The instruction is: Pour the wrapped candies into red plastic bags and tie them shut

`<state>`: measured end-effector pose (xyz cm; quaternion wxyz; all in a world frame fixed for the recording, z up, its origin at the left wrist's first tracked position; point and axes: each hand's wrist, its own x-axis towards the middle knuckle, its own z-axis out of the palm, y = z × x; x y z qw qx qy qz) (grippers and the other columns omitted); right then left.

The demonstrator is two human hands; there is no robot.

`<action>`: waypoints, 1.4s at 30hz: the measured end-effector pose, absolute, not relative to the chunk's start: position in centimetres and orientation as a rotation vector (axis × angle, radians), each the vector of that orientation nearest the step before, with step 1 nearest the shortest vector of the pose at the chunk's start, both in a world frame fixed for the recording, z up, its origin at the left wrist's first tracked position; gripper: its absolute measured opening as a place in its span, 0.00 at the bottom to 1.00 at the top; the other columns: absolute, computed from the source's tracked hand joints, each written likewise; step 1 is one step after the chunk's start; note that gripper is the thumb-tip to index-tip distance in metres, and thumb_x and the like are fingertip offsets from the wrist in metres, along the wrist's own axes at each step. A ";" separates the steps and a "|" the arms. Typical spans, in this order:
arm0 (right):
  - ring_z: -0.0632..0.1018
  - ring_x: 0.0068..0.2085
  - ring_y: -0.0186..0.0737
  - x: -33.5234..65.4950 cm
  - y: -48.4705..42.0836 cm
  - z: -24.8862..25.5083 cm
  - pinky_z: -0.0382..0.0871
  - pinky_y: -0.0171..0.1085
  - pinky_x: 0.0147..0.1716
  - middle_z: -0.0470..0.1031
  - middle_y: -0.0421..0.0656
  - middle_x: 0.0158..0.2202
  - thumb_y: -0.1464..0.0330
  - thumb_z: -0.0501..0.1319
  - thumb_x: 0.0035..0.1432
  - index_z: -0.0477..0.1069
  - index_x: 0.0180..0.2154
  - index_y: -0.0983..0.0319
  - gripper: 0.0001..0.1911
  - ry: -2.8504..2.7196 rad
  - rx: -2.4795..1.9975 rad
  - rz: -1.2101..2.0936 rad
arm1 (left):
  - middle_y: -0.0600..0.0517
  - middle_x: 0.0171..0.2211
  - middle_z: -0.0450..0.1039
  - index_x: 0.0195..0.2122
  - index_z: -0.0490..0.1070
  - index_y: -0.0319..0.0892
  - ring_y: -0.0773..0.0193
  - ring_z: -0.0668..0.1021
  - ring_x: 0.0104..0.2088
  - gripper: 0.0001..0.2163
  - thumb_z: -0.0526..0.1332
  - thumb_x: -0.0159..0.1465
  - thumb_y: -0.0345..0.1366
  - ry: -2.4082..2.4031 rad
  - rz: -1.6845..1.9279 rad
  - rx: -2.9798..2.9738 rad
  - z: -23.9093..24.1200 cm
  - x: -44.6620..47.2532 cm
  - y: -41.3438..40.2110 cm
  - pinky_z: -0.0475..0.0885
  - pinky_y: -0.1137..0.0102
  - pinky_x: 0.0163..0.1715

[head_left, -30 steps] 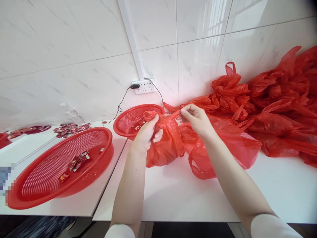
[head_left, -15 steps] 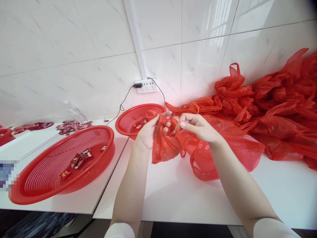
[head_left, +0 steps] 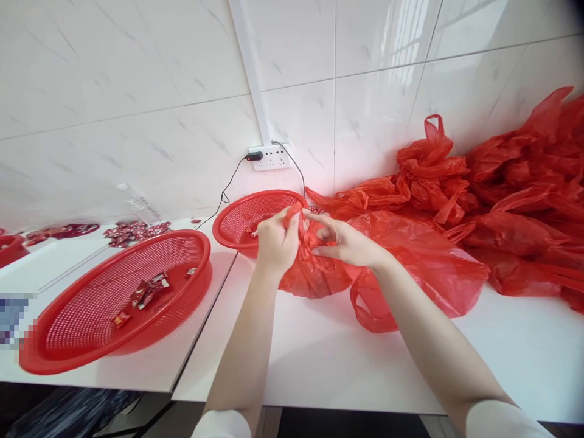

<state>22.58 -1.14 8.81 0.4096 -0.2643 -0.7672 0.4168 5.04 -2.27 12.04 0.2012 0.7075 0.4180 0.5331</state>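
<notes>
- The bag (head_left: 314, 283) is thin, shiny red plastic, half see-through, creased and gathered into a twisted neck above a rounded, bulging body.
- The left hand (head_left: 278, 243) is clamped on that neck, thumb laid along the bunched plastic, the other fingers curled in behind.
- The right hand (head_left: 342, 240) meets the neck from the other side, thumb and forefinger spread with red folds between them; I cannot tell whether they pinch.
- So the bag sits between the two hands, its body below the fingers, over the smooth white table (head_left: 328, 365); whether it touches the top is unclear.
- Just to its right a loose, filmy bag (head_left: 438, 267) lies flattened, partly behind the right forearm.
- Farther right, a crumpled heap of red bags (head_left: 524, 194) leans against the glossy marbled wall (head_left: 182, 67).
- Behind the left hand, and partly hidden by it, stands a small round mesh basket (head_left: 231, 226).
- To the left, a large red plastic basket (head_left: 84, 322) holds a few shiny packets (head_left: 148, 292).
</notes>
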 end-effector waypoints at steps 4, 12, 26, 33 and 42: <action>0.72 0.34 0.37 22.7 -1.5 9.0 0.69 0.40 0.37 0.69 0.39 0.32 0.69 0.61 0.56 0.62 0.60 0.58 0.29 -1.925 -0.692 1.017 | 0.50 0.28 0.75 0.35 0.77 0.40 0.64 0.77 0.32 0.19 0.51 0.68 0.45 1.057 1.335 1.945 12.1 4.2 -1.7 0.70 0.72 0.35; 0.73 0.35 0.37 22.9 -1.5 9.4 0.68 0.40 0.39 0.70 0.39 0.32 0.73 0.58 0.56 0.64 0.57 0.59 0.26 -1.887 -0.745 0.895 | 0.48 0.43 0.77 0.46 0.76 0.43 0.59 0.77 0.42 0.15 0.66 0.57 0.37 0.985 0.827 2.048 13.3 3.0 -2.3 0.69 0.69 0.42; 0.73 0.36 0.38 22.2 -1.6 9.3 0.68 0.40 0.40 0.72 0.40 0.34 0.64 0.62 0.57 0.69 0.51 0.57 0.20 -1.789 -0.719 1.001 | 0.57 0.23 0.69 0.34 0.76 0.45 0.67 0.69 0.26 0.11 0.60 0.51 0.26 1.178 1.329 2.063 12.3 4.4 -1.7 0.62 0.74 0.29; 0.73 0.36 0.35 22.3 -0.2 8.5 0.69 0.38 0.44 0.71 0.39 0.32 0.59 0.63 0.57 0.71 0.32 0.61 0.11 -1.529 -0.595 1.439 | 0.60 0.16 0.59 0.34 0.77 0.46 0.70 0.62 0.20 0.11 0.61 0.51 0.28 1.152 1.393 1.890 11.8 5.5 -1.9 0.56 0.74 0.24; 0.75 0.36 0.35 23.1 -0.1 8.6 0.70 0.37 0.41 0.74 0.40 0.35 0.60 0.64 0.57 0.73 0.36 0.60 0.11 -1.529 -0.589 1.538 | 0.57 0.18 0.65 0.31 0.78 0.44 0.68 0.66 0.22 0.08 0.63 0.51 0.29 1.014 1.299 1.937 11.6 4.9 -1.5 0.62 0.72 0.27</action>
